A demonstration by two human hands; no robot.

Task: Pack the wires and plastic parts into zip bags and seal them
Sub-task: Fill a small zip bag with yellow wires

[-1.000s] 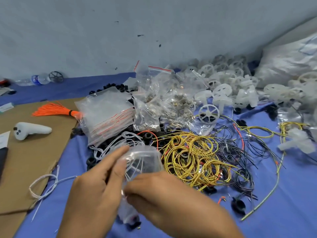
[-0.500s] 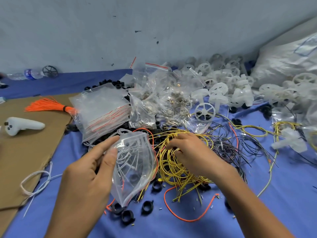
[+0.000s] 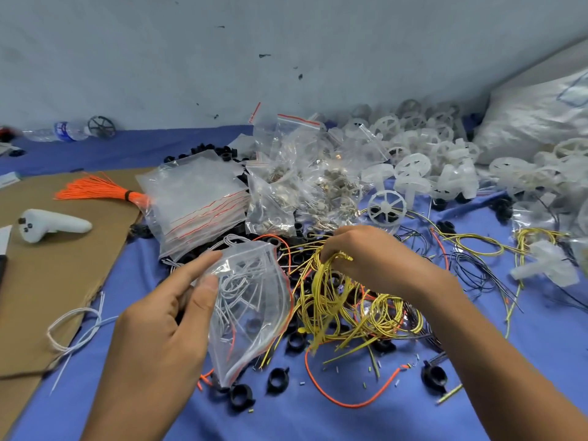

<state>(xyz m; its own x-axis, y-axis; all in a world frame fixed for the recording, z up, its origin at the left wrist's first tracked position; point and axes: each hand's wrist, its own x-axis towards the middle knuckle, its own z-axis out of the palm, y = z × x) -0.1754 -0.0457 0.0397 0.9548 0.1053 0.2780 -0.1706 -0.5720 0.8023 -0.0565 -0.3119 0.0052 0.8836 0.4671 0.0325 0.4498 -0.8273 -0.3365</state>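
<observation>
**Inspector:** Nearest items, please.

**Clerk:** Black plastic rings and one loose orange wire lie on the blue cloth, just below the hands.

**Inspector:** Left hand?

**Clerk:** The left hand pinches a clear zip bag between thumb and forefinger at the bag's left edge. The other fingers are hidden behind it. The bag is raised off the cloth with white wires inside. I cannot tell whether its red-lined mouth is sealed.

**Inspector:** Right hand?

**Clerk:** The right hand has its fingers curled down around a clump of yellow wires, just right of the bag. The rest of the tangle trails onto the cloth.

**Inspector:** Further out?

**Clerk:** A cardboard sheet lies to the left with a white wire loop at its edge, a white controller and an orange tied bundle. A stack of empty zip bags sits beyond the hands, and filled bags are beside it. White plastic wheels are heaped to the right. A water bottle lies by the wall.
</observation>
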